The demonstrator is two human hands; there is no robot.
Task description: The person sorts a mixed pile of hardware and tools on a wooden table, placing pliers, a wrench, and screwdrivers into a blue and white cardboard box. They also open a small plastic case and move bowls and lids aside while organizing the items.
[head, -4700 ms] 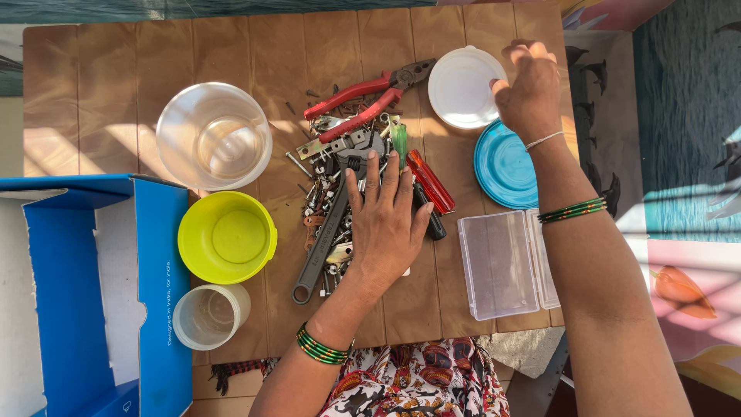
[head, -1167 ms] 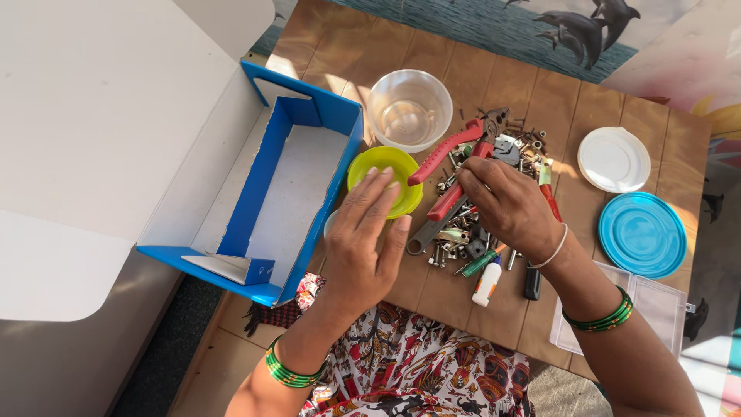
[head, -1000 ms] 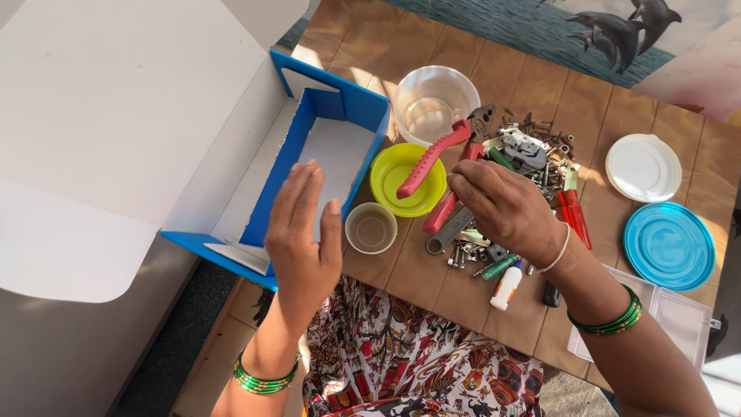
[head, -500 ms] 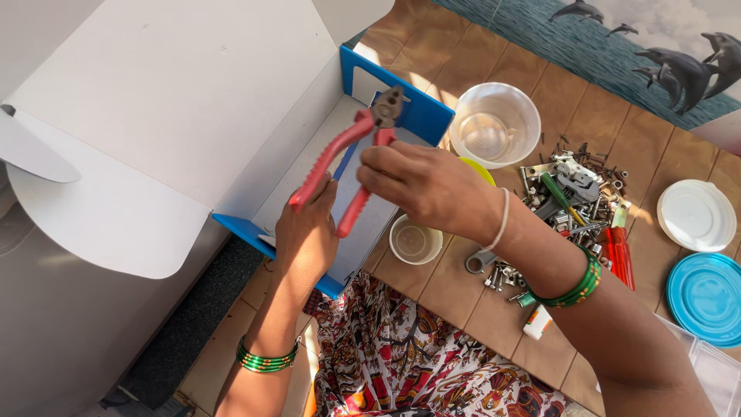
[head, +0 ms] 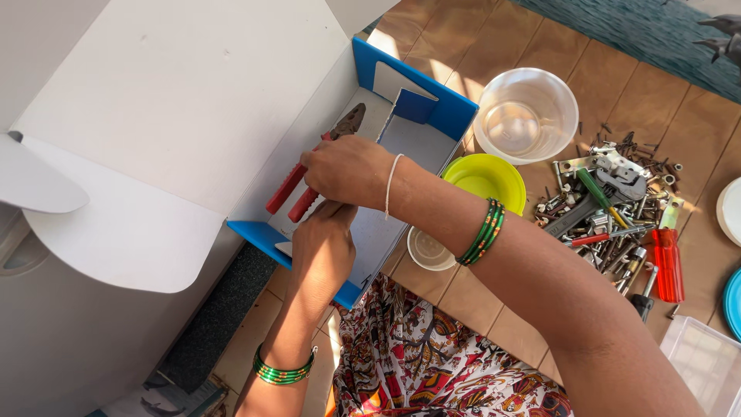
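My right hand [head: 347, 171] grips red-handled pliers [head: 297, 185] low inside the open blue cardboard box [head: 432, 108], against its white lid side, jaws pointing away from me. My left hand [head: 323, 251] rests on the box's near blue wall, just under the pliers' handles, fingers curled over the edge. Both wrists wear green bangles.
A big white lid flap [head: 170, 116] stands open to the left. On the brown table sit a clear bowl [head: 526, 114], a yellow-green bowl [head: 486, 179], a small clear cup [head: 429, 249], a pile of screws and tools [head: 610, 208], and a red screwdriver [head: 668, 264].
The right hand has lowered the pliers from above the box down into it. The left hand has shifted onto the box's near wall. The camera has swung left.
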